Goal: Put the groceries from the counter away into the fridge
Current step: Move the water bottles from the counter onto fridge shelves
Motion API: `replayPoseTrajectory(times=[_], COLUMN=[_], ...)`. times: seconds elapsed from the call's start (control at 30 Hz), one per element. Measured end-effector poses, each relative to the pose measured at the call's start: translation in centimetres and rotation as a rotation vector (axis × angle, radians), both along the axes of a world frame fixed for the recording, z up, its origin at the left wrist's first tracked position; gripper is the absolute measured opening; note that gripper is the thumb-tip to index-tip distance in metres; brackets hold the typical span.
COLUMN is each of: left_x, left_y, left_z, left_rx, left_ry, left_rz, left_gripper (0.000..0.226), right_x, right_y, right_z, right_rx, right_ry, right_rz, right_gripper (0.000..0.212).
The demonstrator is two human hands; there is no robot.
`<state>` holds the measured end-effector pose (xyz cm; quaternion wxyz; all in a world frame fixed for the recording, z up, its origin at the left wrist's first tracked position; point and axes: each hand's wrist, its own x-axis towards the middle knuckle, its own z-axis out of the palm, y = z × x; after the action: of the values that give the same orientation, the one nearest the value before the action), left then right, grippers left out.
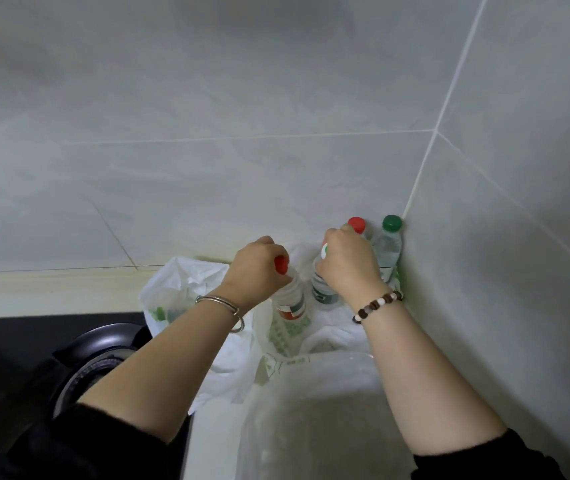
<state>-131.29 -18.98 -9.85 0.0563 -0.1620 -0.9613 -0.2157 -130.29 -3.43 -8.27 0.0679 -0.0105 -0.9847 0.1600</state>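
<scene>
In the corner, our left hand (255,269) grips the red-capped bottle (292,301), right hand (345,263) the second bottle (323,292); we advise lifting vertically.

A grey tiled wall (207,98) filled most of the view. It met a second wall (519,174) on the right in a corner. Thin white lines (242,137) ran between the big tiles. A pale strip (51,289) ran along the foot of the back wall. Below it, at the lower left, lay a black hob (6,329). A round dark burner (103,337) sat on the hob, partly hidden and too blurred to see well.
</scene>
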Motion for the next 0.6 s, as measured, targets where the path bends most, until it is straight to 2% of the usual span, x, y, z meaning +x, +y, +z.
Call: replayPoseTrajectory(times=[0.3, 0.47, 0.6], left_x=[10.1, 18.9, 27.3], left_y=[-5.2, -11.2, -17.2], left_z=[7.8, 11.4, 13.1], left_rx=[0.173, 0.162, 0.095], left_ry=[0.195, 0.298, 0.333], left_rz=[0.123, 0.25, 0.385], left_gripper=[0.023, 0.026, 0.026], right_x=[8.8, 15.4, 21.7], right_y=[-4.8, -11.6, -18.2], right_z=[8.0, 10.3, 11.1], right_rx=[0.025, -0.024, -0.02], right_ry=[0.217, 0.27, 0.273], right_rz=[0.024, 0.159, 0.351], right_gripper=[0.007, 0.006, 0.008])
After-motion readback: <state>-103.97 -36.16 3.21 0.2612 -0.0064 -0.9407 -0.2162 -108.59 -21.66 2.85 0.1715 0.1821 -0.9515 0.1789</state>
